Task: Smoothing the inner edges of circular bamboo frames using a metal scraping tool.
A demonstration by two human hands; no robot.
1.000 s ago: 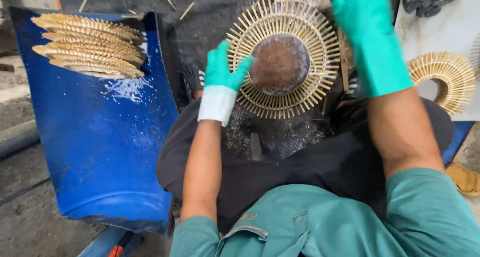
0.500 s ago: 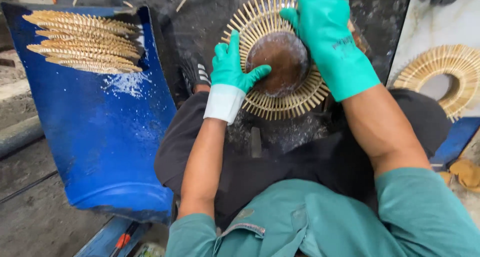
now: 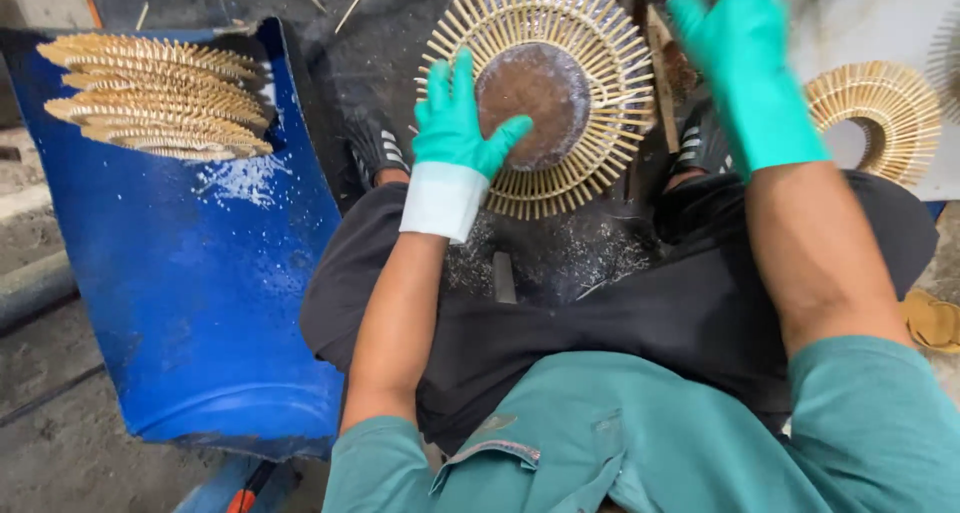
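A round fan of thin wooden sticks [image 3: 590, 33] lies in front of my knees, with a dark rusty disc [image 3: 535, 88] at its centre. My left hand [image 3: 458, 123], in a green glove with a white cuff, rests flat on the left side of the stick ring, fingers spread and thumb touching the disc's edge. My right hand [image 3: 745, 58], also green-gloved, is raised above the ring's right side with fingers apart and nothing in it.
A stack of finished stick rings [image 3: 155, 98] sits on a curved blue plastic sheet [image 3: 210, 303] to the left. Another stick ring [image 3: 875, 113] lies on a white board [image 3: 880, 23] at the right. Loose sticks and sawdust lie on the dark ground.
My right hand has lifted off the disc and moved right and up, leaving the disc uncovered. My left hand has stayed on the ring's left side.
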